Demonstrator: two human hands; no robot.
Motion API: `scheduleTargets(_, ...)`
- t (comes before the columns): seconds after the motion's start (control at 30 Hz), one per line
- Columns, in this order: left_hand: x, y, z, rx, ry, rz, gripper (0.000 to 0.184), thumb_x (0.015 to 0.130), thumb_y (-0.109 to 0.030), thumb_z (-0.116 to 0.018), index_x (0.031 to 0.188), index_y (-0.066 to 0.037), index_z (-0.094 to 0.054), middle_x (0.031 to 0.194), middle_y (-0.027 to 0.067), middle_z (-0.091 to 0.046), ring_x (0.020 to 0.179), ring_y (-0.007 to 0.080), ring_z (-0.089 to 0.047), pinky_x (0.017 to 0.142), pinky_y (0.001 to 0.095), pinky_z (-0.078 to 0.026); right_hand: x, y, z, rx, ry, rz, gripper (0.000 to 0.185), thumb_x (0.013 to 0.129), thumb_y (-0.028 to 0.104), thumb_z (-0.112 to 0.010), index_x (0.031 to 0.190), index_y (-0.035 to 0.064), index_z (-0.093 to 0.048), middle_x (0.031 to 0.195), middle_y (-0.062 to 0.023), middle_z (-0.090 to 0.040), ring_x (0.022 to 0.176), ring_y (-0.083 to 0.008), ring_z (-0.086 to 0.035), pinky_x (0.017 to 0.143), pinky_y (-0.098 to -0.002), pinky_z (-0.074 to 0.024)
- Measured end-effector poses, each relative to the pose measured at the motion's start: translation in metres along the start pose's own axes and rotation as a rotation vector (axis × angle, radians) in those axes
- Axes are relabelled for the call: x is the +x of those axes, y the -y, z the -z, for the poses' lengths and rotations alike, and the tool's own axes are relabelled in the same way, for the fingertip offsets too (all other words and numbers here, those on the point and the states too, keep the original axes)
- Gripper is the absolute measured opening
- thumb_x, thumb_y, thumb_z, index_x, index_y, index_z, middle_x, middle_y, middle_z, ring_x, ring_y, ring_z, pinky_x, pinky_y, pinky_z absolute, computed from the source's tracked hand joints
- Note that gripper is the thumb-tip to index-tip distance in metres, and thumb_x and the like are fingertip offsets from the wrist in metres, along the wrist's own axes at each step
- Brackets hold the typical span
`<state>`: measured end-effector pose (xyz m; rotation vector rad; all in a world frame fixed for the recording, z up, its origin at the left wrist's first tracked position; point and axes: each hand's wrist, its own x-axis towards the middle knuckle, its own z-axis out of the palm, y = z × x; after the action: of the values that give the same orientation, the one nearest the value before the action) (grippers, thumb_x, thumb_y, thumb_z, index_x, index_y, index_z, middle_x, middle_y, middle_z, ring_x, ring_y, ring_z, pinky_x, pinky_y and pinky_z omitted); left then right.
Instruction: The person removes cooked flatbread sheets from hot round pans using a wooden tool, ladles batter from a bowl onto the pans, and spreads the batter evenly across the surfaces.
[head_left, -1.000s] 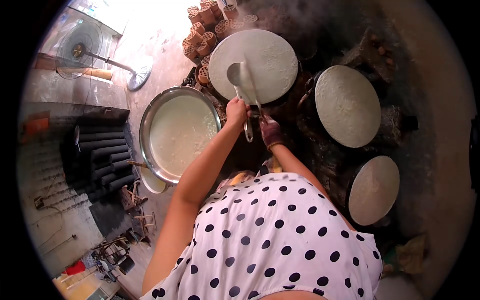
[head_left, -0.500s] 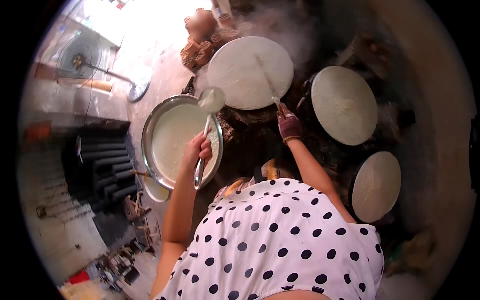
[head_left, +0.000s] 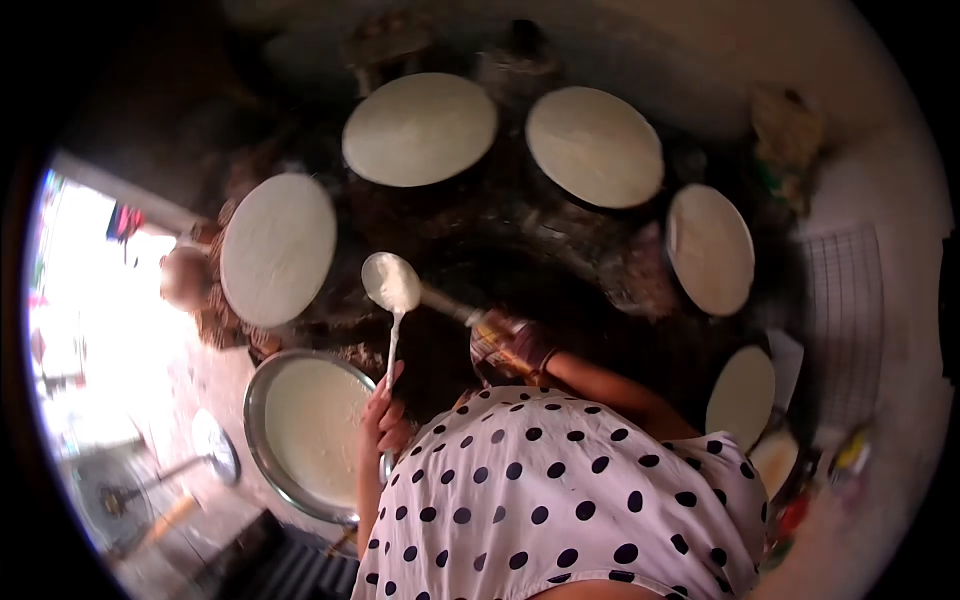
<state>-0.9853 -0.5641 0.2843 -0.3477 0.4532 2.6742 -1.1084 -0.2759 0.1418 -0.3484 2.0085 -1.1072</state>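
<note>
My left hand (head_left: 384, 422) is closed around the handle of a metal ladle (head_left: 391, 282). White batter coats the ladle's bowl, held up over the dark floor. My right hand (head_left: 520, 342), in a dark reddish glove and blurred, grips a flat stick (head_left: 450, 305) pointing left, its tip close to or behind the ladle. Beside my left hand stands a wide steel basin (head_left: 253, 440) with white batter (head_left: 318, 428) in it. Round white-topped griddles curve around me: one at left (head_left: 279, 250), one at back (head_left: 420, 130), another (head_left: 595, 147), and more at right (head_left: 711, 250).
A pale disc (head_left: 741, 397) and a smaller one (head_left: 775, 460) lie by my right side. Clay-coloured perforated cylinders (head_left: 215, 328) are stacked beyond the left griddle. At lower left are a standing fan's base (head_left: 222, 447) and black cylinders (head_left: 290, 570).
My view has turned right, so more griddles show. The stick has come off the steaming griddle and moved in front of my body. The ladle has swung away from the basin.
</note>
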Motion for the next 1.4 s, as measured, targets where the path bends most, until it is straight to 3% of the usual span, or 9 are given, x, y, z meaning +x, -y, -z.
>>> scheduleTargets(0.07, 0.034, 0.016, -0.022, 0.066, -0.09, 0.082, 0.045, 0.099, -0.014, -0.039, 0.143, -0.009, -0.031, 0.053, -0.0056, -0.023, 0.035, 0.0027, -0.023, 0.03, 0.0195, -0.021, -0.032, -0.069, 0.003, -0.01, -0.815, 0.139, 0.03, 0.092, 0.034, -0.052, 0.113, 0.0152, -0.062, 0.084, -0.0066, -0.067, 0.075, -0.0195, -0.066, 0.065, -0.034, -0.0526)
scheduleTargets(0.2, 0.07, 0.005, -0.043, 0.044, -0.213, 0.252, 0.046, 0.099, -0.014, -0.04, 0.143, -0.008, -0.03, 0.053, -0.0057, -0.024, 0.034, 0.0035, -0.023, 0.031, 0.0194, -0.023, -0.104, -0.067, 0.053, -0.303, -0.729, -0.385, 0.039, 0.088, 0.044, -0.053, 0.109, 0.0133, -0.065, 0.095, -0.0164, -0.067, 0.086, -0.034, -0.065, 0.076, -0.0398, -0.0514)
scheduleTargets(0.3, 0.063, 0.001, -0.061, 0.981, -0.024, 0.0, 0.041, 0.099, -0.013, -0.038, 0.14, -0.007, -0.038, 0.055, -0.0051, -0.031, 0.037, 0.0044, -0.028, 0.033, 0.0188, -0.025, -0.134, -0.087, 0.064, -0.41, -1.065, -0.675, 0.041, 0.088, 0.047, -0.051, 0.106, 0.0126, -0.064, 0.095, -0.0157, -0.066, 0.087, -0.0349, -0.064, 0.078, -0.042, -0.0505)
scheduleTargets(0.37, 0.083, 0.006, -0.06, 0.948, -0.057, 0.089, 0.041, 0.099, -0.013, -0.039, 0.14, -0.008, -0.039, 0.055, -0.0049, -0.031, 0.037, 0.0045, -0.028, 0.033, 0.0189, -0.025, -0.129, -0.105, 0.088, -0.377, -1.168, -0.801, 0.038, 0.088, 0.043, -0.052, 0.107, 0.0115, -0.063, 0.096, -0.0147, -0.066, 0.093, -0.0328, -0.063, 0.083, -0.041, -0.0493)
scheduleTargets(0.47, 0.133, 0.033, -0.093, 0.88, -0.147, 0.259, 0.041, 0.099, -0.015, -0.04, 0.14, -0.008, -0.038, 0.055, -0.0042, -0.032, 0.037, 0.0045, -0.029, 0.033, 0.019, -0.025, -0.144, -0.121, 0.15, -0.51, -1.428, -0.504, 0.046, 0.086, 0.048, -0.053, 0.112, 0.0111, -0.061, 0.106, -0.0168, -0.063, 0.101, -0.0329, -0.059, 0.083, -0.0417, -0.0484)
scheduleTargets(0.7, 0.196, 0.124, -0.162, 0.556, -0.079, 0.4, 0.043, 0.1, -0.017, -0.04, 0.142, -0.007, -0.034, 0.056, -0.0049, -0.031, 0.035, 0.0037, -0.027, 0.033, 0.0194, -0.025, -0.116, -0.118, 0.297, -0.398, -1.292, -0.603, 0.052, 0.078, 0.046, -0.068, 0.113, 0.0107, -0.051, 0.108, -0.0121, -0.056, 0.097, -0.0299, -0.061, 0.078, -0.0415, -0.0504)
scheduleTargets(1.0, 0.253, 0.165, -0.183, 0.46, -0.207, 0.439, 0.042, 0.101, -0.015, -0.038, 0.142, -0.009, -0.033, 0.056, -0.0054, -0.024, 0.036, 0.0024, -0.023, 0.033, 0.0181, -0.022, -0.124, -0.134, 0.341, -0.285, -1.265, -0.715, 0.02, 0.084, 0.031, -0.056, 0.095, 0.0149, -0.059, 0.09, -0.0102, -0.066, 0.081, -0.0299, -0.067, 0.072, -0.0418, -0.053)
scheduleTargets(1.27, 0.275, 0.155, -0.177, 0.41, -0.232, 0.554, 0.038, 0.101, -0.019, -0.038, 0.138, -0.009, -0.038, 0.055, -0.0069, -0.025, 0.036, 0.0021, -0.024, 0.032, 0.0176, -0.022, -0.189, -0.147, 0.378, 0.325, -1.532, -0.285, 0.033, 0.08, 0.036, -0.061, 0.088, 0.0043, -0.067, 0.081, -0.0191, -0.067, 0.076, -0.0327, -0.065, 0.07, -0.0409, -0.0493)
scheduleTargets(1.4, 0.286, 0.148, -0.184, 0.358, -0.24, 0.566, 0.036, 0.101, -0.018, -0.038, 0.135, -0.008, -0.041, 0.056, -0.0075, -0.026, 0.036, 0.0013, -0.027, 0.031, 0.0177, -0.024, -0.239, -0.131, 0.406, 0.429, -1.518, -0.374, 0.048, 0.072, 0.047, -0.066, 0.088, 0.0014, -0.068, 0.081, -0.0198, -0.067, 0.075, -0.0299, -0.065, 0.071, -0.0396, -0.0482)
